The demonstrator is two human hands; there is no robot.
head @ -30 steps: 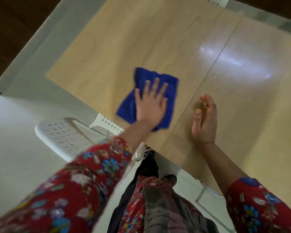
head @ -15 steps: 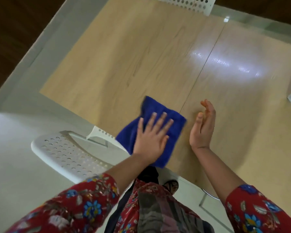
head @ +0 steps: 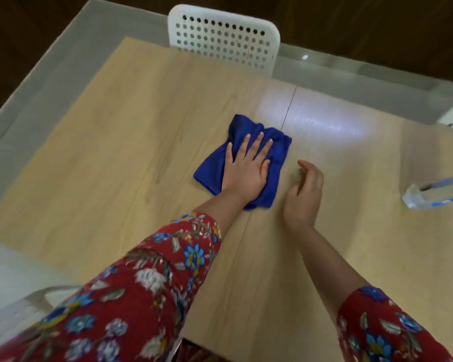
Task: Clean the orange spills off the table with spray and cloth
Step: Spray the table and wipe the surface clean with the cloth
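Now, the left hand point(head: 246, 173) presses flat-fingered on a crumpled blue cloth point(head: 277, 152) atop the pale wooden table point(head: 115, 165), the right hand point(head: 305, 197) loosely curled, empty, at its 3 o'clock.

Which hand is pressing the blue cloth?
The left hand, fingers flat on the blue fabric cloth; the right hand is beside it, loosely curled, holding nothing.

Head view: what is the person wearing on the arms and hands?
The left sleeve and right sleeve are red with a blue, white and green flower print and end short of the wrists. The left hand and right hand are bare: no gloves, rings or watch show.
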